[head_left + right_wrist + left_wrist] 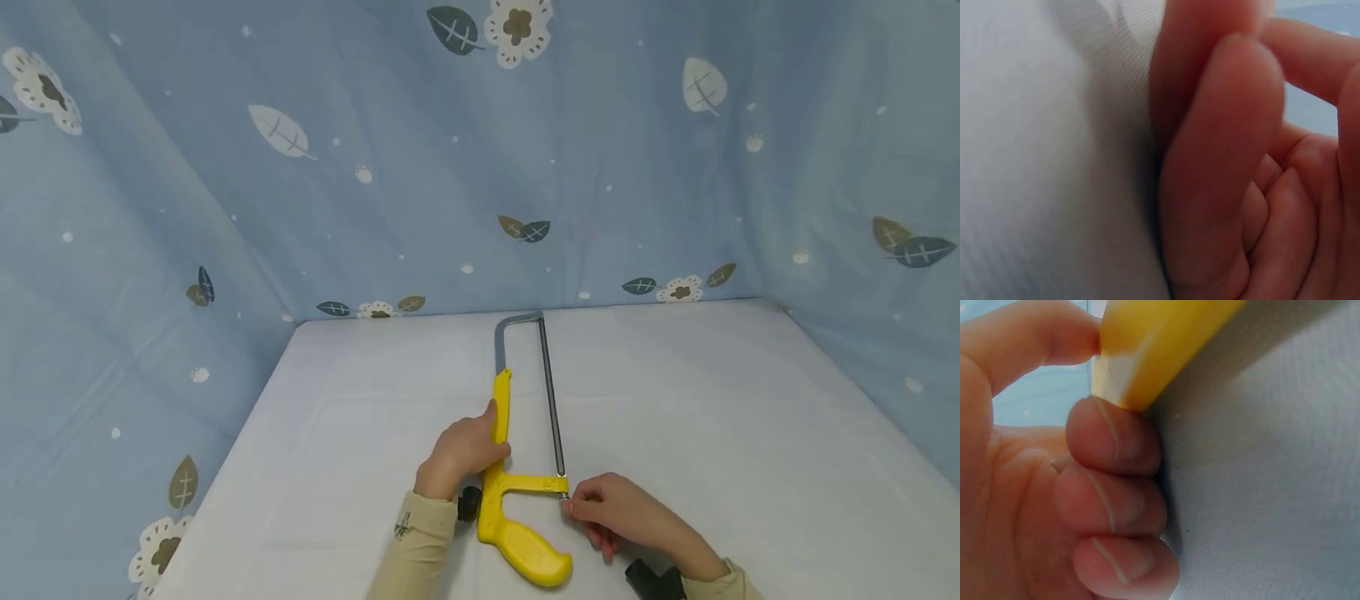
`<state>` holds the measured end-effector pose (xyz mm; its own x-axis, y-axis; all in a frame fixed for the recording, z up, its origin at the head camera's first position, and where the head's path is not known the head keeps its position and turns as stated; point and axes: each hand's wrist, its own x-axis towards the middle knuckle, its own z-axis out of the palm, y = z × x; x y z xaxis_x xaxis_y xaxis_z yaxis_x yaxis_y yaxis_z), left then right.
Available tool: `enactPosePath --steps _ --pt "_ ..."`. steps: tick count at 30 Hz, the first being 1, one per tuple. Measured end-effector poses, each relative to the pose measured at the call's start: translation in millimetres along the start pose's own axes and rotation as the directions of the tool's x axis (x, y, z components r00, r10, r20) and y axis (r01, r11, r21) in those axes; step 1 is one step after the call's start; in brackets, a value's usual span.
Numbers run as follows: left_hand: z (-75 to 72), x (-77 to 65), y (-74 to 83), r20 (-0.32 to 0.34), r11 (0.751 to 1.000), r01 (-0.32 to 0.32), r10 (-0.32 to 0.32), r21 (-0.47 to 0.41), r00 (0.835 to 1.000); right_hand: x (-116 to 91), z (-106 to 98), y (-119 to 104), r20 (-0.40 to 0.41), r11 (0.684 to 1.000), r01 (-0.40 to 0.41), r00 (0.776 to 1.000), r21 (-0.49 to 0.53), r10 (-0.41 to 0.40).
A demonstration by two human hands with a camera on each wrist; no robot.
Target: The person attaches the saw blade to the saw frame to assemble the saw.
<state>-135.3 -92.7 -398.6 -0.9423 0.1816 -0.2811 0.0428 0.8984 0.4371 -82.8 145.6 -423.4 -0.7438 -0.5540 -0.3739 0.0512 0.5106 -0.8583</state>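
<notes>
A hacksaw (532, 554) with a yellow handle and a grey front bow lies on the white tabletop, its handle toward me. Its thin dark blade (552, 392) runs along the right side. My left hand (463, 447) grips the yellow part of the frame; the left wrist view shows thumb and index finger at this yellow frame (1160, 344), the other fingers curled against the cloth. At the blade's near end, my right hand (615, 510) pinches the small metal tension screw (564, 497). Its curled fingers (1216, 162) hide the screw in the right wrist view.
White cloth covers the table (360, 400). A blue curtain (405, 183) with leaves and flowers hangs along the back and both sides. A black wrist camera mount (469, 503) sits beside the saw at the left wrist, another mount (654, 579) at the right wrist.
</notes>
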Motion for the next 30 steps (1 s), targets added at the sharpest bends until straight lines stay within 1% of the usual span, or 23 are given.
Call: enactPosePath --steps 7,11,17,25,30 --pt "-0.4 2.6 -1.6 -0.005 1.0 0.006 -0.006 0.01 1.0 3.1 1.3 0.0 -0.006 0.999 0.003 1.0 -0.032 -0.003" --pt "-0.7 3.6 -0.8 -0.005 1.0 -0.009 0.009 0.017 1.0 3.0 0.9 0.1 -0.014 0.999 0.001 1.0 -0.036 -0.002" --pt "0.7 3.5 0.1 0.001 1.0 -0.008 0.008 0.012 1.0 1.6 1.6 0.4 -0.018 1.0 0.002 1.0 -0.027 -0.003" --pt "0.5 2.8 -2.9 0.011 1.0 -0.015 0.014 0.015 1.0 -1.9 0.2 -0.3 -0.008 0.999 -0.002 1.0 0.051 0.002" --pt "0.4 1.9 -2.5 0.012 1.0 -0.015 0.015 0.01 1.0 -2.3 -0.5 5.4 -0.012 0.997 0.042 0.999 0.069 -0.041"
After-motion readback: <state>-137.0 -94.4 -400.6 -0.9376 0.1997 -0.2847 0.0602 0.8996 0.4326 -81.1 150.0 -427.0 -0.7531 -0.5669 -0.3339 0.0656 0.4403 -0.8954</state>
